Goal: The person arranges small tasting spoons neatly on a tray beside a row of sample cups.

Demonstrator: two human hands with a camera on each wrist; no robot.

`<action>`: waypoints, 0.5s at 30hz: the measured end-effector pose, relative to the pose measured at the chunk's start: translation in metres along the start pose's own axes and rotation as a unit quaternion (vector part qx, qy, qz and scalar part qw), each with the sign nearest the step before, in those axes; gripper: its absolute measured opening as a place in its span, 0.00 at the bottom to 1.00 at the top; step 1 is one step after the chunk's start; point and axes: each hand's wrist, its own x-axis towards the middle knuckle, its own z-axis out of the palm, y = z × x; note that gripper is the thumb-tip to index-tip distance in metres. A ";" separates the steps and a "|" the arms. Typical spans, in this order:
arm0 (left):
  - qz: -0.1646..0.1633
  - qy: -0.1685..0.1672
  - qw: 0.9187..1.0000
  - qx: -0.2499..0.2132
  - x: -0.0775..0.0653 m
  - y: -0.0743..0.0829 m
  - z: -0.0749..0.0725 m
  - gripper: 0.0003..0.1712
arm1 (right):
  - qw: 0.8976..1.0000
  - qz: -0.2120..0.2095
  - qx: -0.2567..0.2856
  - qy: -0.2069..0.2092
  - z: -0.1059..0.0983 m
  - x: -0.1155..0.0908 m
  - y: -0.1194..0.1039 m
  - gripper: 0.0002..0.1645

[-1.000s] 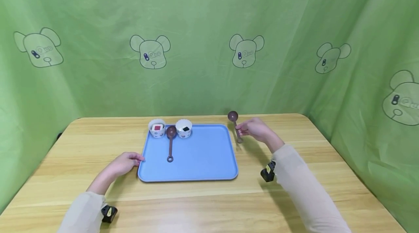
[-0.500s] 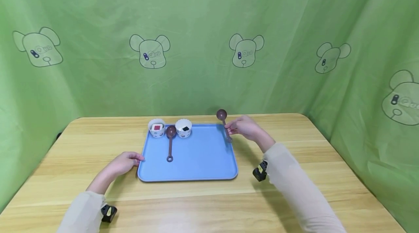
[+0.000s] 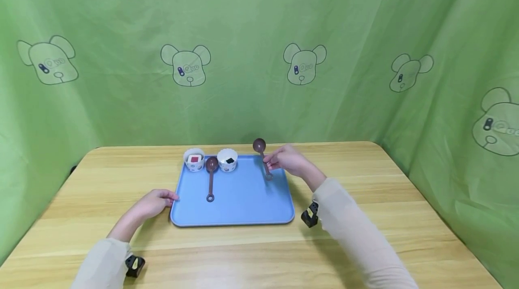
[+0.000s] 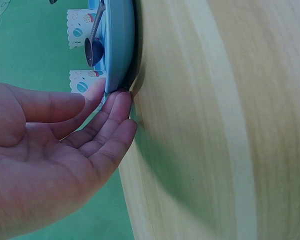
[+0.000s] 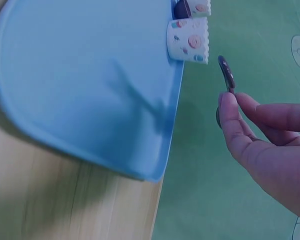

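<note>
A brown round-bowled spoon [image 3: 259, 145] hangs over the far right part of the blue tray [image 3: 243, 203], bowl pointing away. My right hand [image 3: 289, 161] pinches its handle between thumb and fingers; the right wrist view shows the spoon [image 5: 226, 73] nearly edge-on. On the left, my left hand [image 3: 152, 203] touches the tray's left rim with outstretched fingers [image 4: 102, 122], thumb apart from it. A second brown spoon [image 3: 211, 176] lies on the tray between a white patterned cup [image 3: 194, 162] with a white-and-red piece inside and another cup [image 3: 227, 162] holding something small and black.
Both cups stand at the tray's far left side. Under everything is a wooden table [image 3: 227, 257], its far edge close behind the tray. A green curtain [image 3: 251, 108] with printed bear heads hangs behind and on both sides.
My right hand has carried its spoon leftward, from beside the tray's right edge to above the tray. The left hand, tray, cups and lying spoon have stayed in place.
</note>
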 end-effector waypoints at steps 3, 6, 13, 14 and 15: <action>-0.001 0.000 1.000 0.000 0.000 0.000 0.001 0.14 | 1.000 0.002 0.006 -0.004 0.006 0.001 0.000 0.19; -0.002 0.001 1.000 -0.002 0.000 -0.001 0.001 0.14 | 1.000 0.003 0.007 -0.003 0.011 0.002 -0.001 0.18; -0.005 0.002 1.000 -0.004 0.000 -0.001 0.001 0.14 | 1.000 0.013 0.011 -0.001 0.019 0.004 -0.002 0.18; -0.005 0.002 1.000 -0.004 0.000 -0.001 0.001 0.14 | 1.000 0.014 0.014 -0.001 0.020 0.004 -0.001 0.18; -0.004 0.001 1.000 -0.003 0.000 -0.001 0.001 0.14 | 1.000 0.015 0.015 -0.002 0.021 0.005 -0.001 0.18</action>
